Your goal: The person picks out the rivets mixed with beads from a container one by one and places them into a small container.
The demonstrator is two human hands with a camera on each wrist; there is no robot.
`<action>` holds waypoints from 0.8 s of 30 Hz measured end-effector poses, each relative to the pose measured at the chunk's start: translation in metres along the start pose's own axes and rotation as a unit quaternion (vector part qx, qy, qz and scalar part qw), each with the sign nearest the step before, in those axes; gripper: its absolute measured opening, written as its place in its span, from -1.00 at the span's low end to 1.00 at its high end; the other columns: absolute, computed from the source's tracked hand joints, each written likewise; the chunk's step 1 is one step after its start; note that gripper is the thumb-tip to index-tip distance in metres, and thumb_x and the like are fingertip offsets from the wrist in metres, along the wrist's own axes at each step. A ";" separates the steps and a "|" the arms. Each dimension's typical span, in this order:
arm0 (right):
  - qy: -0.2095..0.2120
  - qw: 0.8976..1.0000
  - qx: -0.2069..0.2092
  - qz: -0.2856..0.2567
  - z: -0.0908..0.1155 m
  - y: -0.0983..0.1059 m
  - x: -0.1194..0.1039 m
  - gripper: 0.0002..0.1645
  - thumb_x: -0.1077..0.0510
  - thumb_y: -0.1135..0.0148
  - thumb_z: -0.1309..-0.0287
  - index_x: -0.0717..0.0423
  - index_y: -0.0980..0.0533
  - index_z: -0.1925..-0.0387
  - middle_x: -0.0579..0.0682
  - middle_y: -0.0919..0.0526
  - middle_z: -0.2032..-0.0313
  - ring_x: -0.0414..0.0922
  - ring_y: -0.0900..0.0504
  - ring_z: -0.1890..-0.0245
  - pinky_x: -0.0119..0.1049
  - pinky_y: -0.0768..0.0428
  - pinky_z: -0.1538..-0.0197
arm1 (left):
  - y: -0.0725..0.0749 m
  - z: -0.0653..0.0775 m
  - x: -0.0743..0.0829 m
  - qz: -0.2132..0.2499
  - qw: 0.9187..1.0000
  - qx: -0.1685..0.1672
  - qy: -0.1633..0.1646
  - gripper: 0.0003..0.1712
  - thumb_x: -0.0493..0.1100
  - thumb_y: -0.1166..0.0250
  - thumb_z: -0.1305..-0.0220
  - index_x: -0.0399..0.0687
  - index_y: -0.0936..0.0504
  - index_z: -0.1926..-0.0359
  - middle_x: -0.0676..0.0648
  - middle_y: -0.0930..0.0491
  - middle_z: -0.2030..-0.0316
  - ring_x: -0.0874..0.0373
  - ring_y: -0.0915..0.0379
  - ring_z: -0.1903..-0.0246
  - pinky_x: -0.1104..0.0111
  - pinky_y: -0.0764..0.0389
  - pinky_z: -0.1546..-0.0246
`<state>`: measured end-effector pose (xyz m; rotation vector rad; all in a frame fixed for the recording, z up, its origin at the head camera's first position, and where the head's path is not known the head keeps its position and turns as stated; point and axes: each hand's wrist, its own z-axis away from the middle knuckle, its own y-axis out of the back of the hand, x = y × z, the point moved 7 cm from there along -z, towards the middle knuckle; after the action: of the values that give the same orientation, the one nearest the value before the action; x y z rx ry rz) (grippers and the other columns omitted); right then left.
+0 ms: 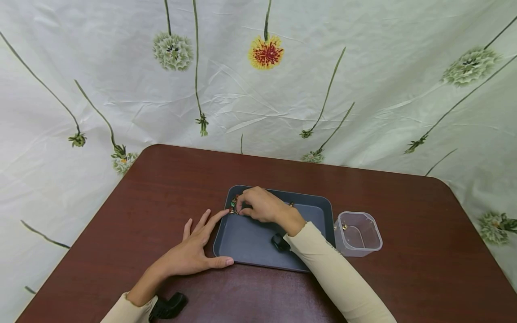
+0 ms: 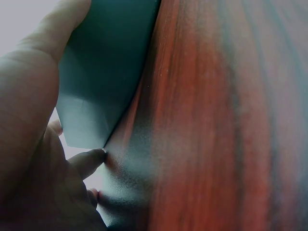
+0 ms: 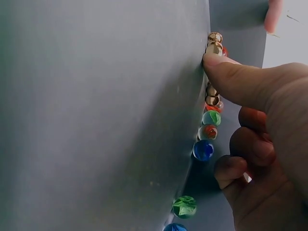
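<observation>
A dark grey tray (image 1: 258,242) holds a row of glass marbles (image 3: 208,132) and gold beads (image 3: 212,91) along its inner wall at the left end. My right hand (image 1: 264,206) reaches over the tray to this row. In the right wrist view its thumb lies on a gold bead (image 3: 214,48), pinching it, with the index finger mostly hidden behind; the other fingers curl loosely. My left hand (image 1: 190,252) is spread at the tray's left side, index fingertip at the rim and thumb at the near left corner.
A clear plastic container (image 1: 358,231) stands against the tray's right side, with a small gold bead (image 1: 344,227) visible in it. Another gold bead (image 1: 291,204) sits by the tray's far wall. The brown table (image 1: 186,175) ends at a floral cloth (image 1: 226,89) behind.
</observation>
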<state>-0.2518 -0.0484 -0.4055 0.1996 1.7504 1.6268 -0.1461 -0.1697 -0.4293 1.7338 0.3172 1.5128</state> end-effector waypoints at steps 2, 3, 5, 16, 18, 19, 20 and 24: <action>0.001 1.000 0.000 0.000 0.000 0.000 0.000 -0.90 0.05 -0.21 -0.21 -0.12 -0.62 0.26 -0.19 -0.62 0.22 -0.29 -0.56 0.21 -0.40 -0.52 0.09 | 0.000 0.000 0.000 0.001 1.000 0.000 0.002 0.18 0.33 -0.37 0.05 0.34 0.15 -0.46 0.00 0.10 -0.46 -0.17 0.47 -0.46 -0.27 0.53 -0.21; 0.002 1.000 0.000 0.000 0.000 -0.001 0.000 -0.91 0.05 -0.21 -0.21 -0.12 -0.61 0.27 -0.19 -0.62 0.23 -0.30 -0.56 0.21 -0.40 -0.52 0.09 | 0.000 0.000 0.000 0.001 1.000 -0.001 0.004 0.19 0.33 -0.38 0.06 0.35 0.15 -0.46 0.01 0.10 -0.46 -0.16 0.47 -0.46 -0.27 0.53 -0.21; 0.003 1.000 0.001 0.001 0.000 -0.001 0.000 -0.92 0.04 -0.21 -0.21 -0.13 -0.61 0.29 -0.20 -0.61 0.24 -0.30 -0.56 0.21 -0.39 -0.52 0.09 | 0.000 0.000 0.000 0.001 1.000 0.000 0.002 0.19 0.33 -0.38 0.06 0.34 0.15 -0.46 0.00 0.09 -0.46 -0.16 0.46 -0.46 -0.27 0.53 -0.21; 0.007 1.000 0.001 -0.004 0.000 -0.001 -0.003 -0.89 0.01 -0.23 -0.19 -0.13 -0.61 0.27 -0.17 -0.62 0.16 -0.27 -0.58 0.13 -0.40 -0.53 0.06 | 0.000 -0.001 0.000 0.002 1.000 0.001 0.000 0.18 0.32 -0.38 0.05 0.33 0.15 -0.47 0.01 0.10 -0.46 -0.17 0.46 -0.46 -0.27 0.53 -0.20; 0.011 1.000 0.003 -0.003 0.000 -0.001 -0.004 -0.90 0.00 -0.22 -0.19 -0.14 -0.61 0.29 -0.18 -0.62 0.17 -0.28 -0.57 0.17 -0.42 -0.53 0.10 | 0.001 0.000 0.000 0.002 1.000 0.001 0.000 0.19 0.32 -0.38 0.05 0.32 0.15 -0.47 0.01 0.10 -0.46 -0.18 0.45 -0.46 -0.27 0.53 -0.20; 0.013 1.000 0.003 -0.002 0.000 -0.002 -0.004 -0.91 0.00 -0.22 -0.19 -0.15 -0.61 0.30 -0.18 -0.62 0.18 -0.29 -0.57 0.19 -0.43 -0.53 0.12 | 0.001 0.000 0.000 0.002 1.000 0.001 -0.001 0.18 0.32 -0.38 0.04 0.32 0.15 -0.47 0.00 0.10 -0.46 -0.18 0.45 -0.46 -0.28 0.53 -0.20; 0.014 1.000 0.004 -0.002 0.000 -0.002 -0.005 -0.92 0.00 -0.22 -0.20 -0.15 -0.60 0.31 -0.19 -0.61 0.19 -0.30 -0.56 0.22 -0.43 -0.52 0.15 | 0.001 0.000 0.000 0.002 1.000 0.001 -0.001 0.18 0.31 -0.37 0.04 0.32 0.15 -0.47 -0.01 0.10 -0.46 -0.19 0.45 -0.46 -0.28 0.53 -0.20; 0.019 1.000 0.005 0.001 0.000 -0.003 -0.006 -0.93 0.01 -0.20 -0.22 -0.15 -0.60 0.33 -0.20 -0.60 0.24 -0.33 -0.52 0.30 -0.45 -0.50 0.21 | 0.001 0.000 0.000 -0.001 1.000 0.001 -0.003 0.18 0.32 -0.37 0.03 0.33 0.15 -0.47 -0.03 0.10 -0.47 -0.21 0.45 -0.46 -0.28 0.52 -0.20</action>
<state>-0.2468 -0.0523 -0.4055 0.1760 1.7878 1.6334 -0.1462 -0.1701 -0.4287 1.7392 0.3181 1.5070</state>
